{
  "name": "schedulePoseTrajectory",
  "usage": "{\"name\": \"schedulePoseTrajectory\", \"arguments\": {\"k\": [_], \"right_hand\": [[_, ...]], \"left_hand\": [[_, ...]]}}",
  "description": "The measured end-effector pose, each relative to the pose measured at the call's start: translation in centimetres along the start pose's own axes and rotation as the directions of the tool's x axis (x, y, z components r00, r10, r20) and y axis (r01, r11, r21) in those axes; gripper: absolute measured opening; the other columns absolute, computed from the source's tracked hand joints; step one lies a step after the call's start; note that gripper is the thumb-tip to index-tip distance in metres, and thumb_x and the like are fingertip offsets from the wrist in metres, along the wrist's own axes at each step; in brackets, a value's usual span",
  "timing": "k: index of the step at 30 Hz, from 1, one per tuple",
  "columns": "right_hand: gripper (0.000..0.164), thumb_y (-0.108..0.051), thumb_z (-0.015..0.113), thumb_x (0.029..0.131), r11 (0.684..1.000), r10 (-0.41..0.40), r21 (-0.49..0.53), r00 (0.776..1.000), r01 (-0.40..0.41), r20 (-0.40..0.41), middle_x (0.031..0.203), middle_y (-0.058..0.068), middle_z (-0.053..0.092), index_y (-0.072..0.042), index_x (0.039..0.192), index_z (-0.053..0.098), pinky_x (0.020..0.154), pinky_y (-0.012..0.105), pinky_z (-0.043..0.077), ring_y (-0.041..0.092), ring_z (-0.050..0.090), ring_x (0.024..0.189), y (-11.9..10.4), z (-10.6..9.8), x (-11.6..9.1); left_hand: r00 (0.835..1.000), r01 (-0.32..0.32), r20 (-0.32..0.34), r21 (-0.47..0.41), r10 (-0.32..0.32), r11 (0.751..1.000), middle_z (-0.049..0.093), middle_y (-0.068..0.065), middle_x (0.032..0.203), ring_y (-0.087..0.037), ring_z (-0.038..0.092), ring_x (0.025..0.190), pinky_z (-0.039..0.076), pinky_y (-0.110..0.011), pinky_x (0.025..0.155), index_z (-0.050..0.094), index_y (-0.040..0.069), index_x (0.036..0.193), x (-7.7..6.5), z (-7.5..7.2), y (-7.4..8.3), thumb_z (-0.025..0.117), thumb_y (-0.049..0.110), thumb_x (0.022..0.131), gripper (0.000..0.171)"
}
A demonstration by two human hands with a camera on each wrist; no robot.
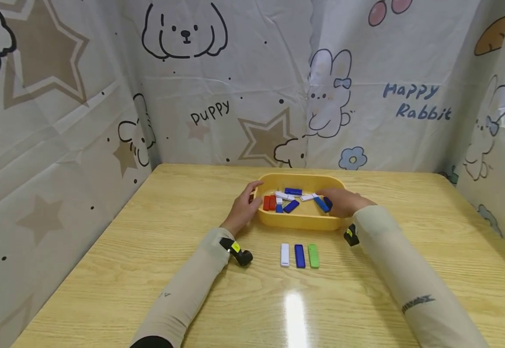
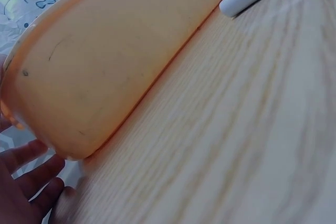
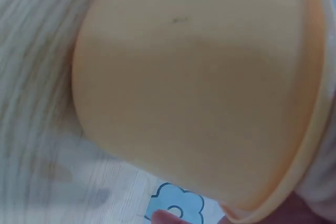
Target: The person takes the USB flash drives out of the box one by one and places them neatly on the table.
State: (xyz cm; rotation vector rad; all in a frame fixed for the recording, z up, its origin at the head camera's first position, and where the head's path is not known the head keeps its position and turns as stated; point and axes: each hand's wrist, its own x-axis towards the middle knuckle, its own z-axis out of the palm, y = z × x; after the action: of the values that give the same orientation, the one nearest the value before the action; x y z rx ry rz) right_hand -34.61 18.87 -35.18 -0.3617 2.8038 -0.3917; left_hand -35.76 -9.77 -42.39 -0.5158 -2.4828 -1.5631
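Note:
A yellow plastic tray (image 1: 300, 222) holds several small flat sticks that look like USB flash drives: red (image 1: 269, 203), white (image 1: 284, 195) and blue (image 1: 291, 206). My left hand (image 1: 244, 208) grips the tray's left end, thumb at the rim and fingers along the outer wall. Reaching over the right rim, my right hand (image 1: 344, 202) has its fingers inside, right at a blue stick (image 1: 321, 204) and a dark blue one. Its fingertips are partly hidden; I cannot tell whether they pinch one.
In front of the tray a white stick (image 1: 285, 255), a dark blue stick (image 1: 300, 256) and a green stick (image 1: 314, 256) lie side by side on the wooden table (image 1: 170, 208). A printed curtain (image 1: 252, 87) hangs behind the table and along both sides.

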Motion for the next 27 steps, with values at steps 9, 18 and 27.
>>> {"name": "schedulePoseTrajectory", "arguments": {"k": [9,18,27], "right_hand": [[0.067,-0.005,0.058,0.091,0.980,0.189,0.039,0.978,-0.194,0.092,0.149,0.022,0.035,-0.023,0.151,0.033,0.105,0.059,0.031,0.036,0.041,0.117,-0.96,-0.57,-0.08],[0.057,-0.001,0.058,0.091,0.990,0.139,0.023,0.990,-0.140,0.038,0.141,0.021,0.046,-0.012,0.145,0.044,0.098,0.050,0.039,0.032,0.046,0.111,-0.47,0.08,-0.21],[0.054,-0.004,0.065,0.088,0.998,0.063,0.022,0.998,-0.063,-0.014,0.132,0.020,0.054,-0.004,0.139,0.048,0.096,0.049,0.043,0.029,0.051,0.104,-0.25,0.16,-0.46]], "left_hand": [[1.000,-0.018,-0.012,-0.016,0.018,1.000,0.041,-0.006,0.148,-0.028,0.045,0.129,0.037,-0.042,0.107,0.043,0.020,0.142,0.15,-0.16,0.10,0.048,0.015,0.093,0.049],[1.000,-0.009,-0.006,-0.011,0.008,1.000,0.041,-0.003,0.148,-0.025,0.045,0.129,0.038,-0.041,0.107,0.043,0.022,0.141,0.03,0.26,-0.26,0.047,0.014,0.094,0.049],[1.000,0.000,-0.008,0.001,0.000,1.000,0.041,-0.002,0.148,-0.025,0.045,0.129,0.037,-0.039,0.107,0.042,0.022,0.142,0.00,0.20,-0.02,0.047,0.017,0.093,0.049]]}}
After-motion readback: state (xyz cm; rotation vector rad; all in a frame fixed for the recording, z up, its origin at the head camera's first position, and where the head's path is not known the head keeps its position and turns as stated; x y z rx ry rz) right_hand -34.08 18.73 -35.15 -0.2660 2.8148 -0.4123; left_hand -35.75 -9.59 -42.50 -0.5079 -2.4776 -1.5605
